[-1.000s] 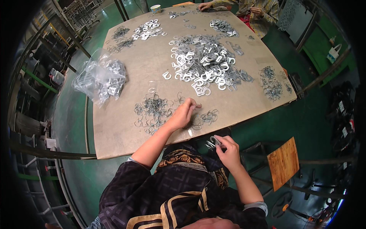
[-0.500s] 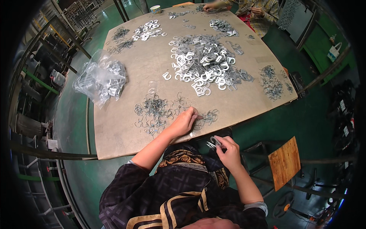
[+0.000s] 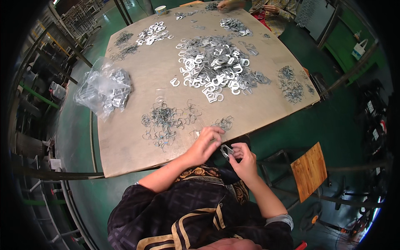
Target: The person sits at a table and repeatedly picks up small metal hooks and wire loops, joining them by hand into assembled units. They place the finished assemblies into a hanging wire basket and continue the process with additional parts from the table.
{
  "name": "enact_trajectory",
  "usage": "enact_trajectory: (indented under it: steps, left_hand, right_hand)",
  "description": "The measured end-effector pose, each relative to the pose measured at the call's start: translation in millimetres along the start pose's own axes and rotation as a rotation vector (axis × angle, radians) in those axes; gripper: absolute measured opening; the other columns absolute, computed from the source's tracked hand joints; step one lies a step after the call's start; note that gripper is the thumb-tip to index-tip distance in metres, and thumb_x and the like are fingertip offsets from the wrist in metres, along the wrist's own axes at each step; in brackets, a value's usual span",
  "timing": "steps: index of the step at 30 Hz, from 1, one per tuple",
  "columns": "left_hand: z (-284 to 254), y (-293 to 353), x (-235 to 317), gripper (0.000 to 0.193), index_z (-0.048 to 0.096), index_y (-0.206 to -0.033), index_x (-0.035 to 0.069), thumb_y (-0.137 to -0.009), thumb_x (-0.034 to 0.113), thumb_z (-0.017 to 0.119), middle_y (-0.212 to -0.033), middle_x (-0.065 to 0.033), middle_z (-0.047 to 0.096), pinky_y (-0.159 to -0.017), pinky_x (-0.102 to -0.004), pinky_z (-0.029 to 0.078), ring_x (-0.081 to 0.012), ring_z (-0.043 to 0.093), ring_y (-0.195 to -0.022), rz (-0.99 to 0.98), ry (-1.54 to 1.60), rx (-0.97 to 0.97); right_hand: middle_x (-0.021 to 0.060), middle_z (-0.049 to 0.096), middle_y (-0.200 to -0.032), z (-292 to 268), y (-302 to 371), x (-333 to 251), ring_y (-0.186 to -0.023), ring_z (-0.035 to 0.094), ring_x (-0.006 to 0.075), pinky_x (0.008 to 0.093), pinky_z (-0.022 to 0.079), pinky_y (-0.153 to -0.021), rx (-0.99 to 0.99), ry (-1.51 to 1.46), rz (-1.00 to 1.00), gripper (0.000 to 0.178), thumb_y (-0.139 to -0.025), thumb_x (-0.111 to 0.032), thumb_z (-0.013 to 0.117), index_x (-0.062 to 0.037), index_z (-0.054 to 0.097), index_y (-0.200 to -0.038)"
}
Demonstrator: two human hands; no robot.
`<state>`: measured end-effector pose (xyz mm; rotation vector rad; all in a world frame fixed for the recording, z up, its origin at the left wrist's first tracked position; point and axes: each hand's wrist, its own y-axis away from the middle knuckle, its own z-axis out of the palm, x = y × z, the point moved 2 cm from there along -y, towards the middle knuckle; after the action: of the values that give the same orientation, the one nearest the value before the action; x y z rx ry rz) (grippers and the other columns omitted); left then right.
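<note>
Silver metal hooks (image 3: 226, 151), finger-pinched in our right hand (image 3: 243, 158), jutted leftward toward our nearby left hand (image 3: 204, 144), its fingers bent; whether these held anything, we couldn't tell.

Even, middling light covers the table (image 3: 266, 100), while the surroundings sink into dimness toward the sides. The flat metal pieces (image 3: 218, 58) throw back hard white glare — some almost blown out — and the plastic bag (image 3: 100, 89) glints too. Pale sheen washes the green floor (image 3: 73, 125). Edges bow toward the fisheye rim (its corners wholly black), and the far co-worker (image 3: 285, 16) looks soft.
</note>
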<state>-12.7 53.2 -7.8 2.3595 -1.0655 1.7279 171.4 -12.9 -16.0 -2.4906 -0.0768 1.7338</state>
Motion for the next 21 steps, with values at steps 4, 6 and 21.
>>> enact_trajectory:
  steps: [4,6,21]
  left_hand:
    - [20.9,9.1,12.9,0.008,0.056,-0.098,0.005,-0.090,0.006,0.060,-0.122,-0.0140,0.053,-0.102,-0.0404,0.034,-0.0301,0.047,-0.116,-0.019,-0.004,0.041]
    - [26.8,12.4,9.1,0.009,0.056,-0.098,0.005,-0.090,0.006,0.060,-0.122,-0.0142,0.054,-0.102,-0.0402,0.034,-0.0298,0.047,-0.116,-0.034,-0.031,0.100]
    - [50.5,18.6,8.0,0.007,0.056,-0.095,0.002,-0.089,0.004,0.060,-0.113,-0.0140,0.056,-0.098,-0.0375,0.037,-0.0277,0.050,-0.109,-0.021,0.078,0.298]
  right_hand:
    - [0.0111,0.068,-0.081,-1.5,-0.9,-14.4,-0.071,0.069,0.0196,0.0300,0.057,-0.067,0.042,0.002,-0.048,0.033,-0.078,0.005,0.069,0.0003,0.056,-0.108]
    - [0.0109,0.068,-0.080,-1.3,1.0,-12.8,-0.071,0.070,0.0197,0.0304,0.057,-0.066,0.059,0.008,-0.055,0.035,-0.078,0.004,0.069,0.0000,0.055,-0.110]
    - [0.0107,0.070,-0.079,1.1,6.6,-13.6,-0.070,0.071,0.0220,0.0322,0.057,-0.065,0.100,0.068,-0.075,0.047,-0.080,0.000,0.070,-0.0030,0.052,-0.123]
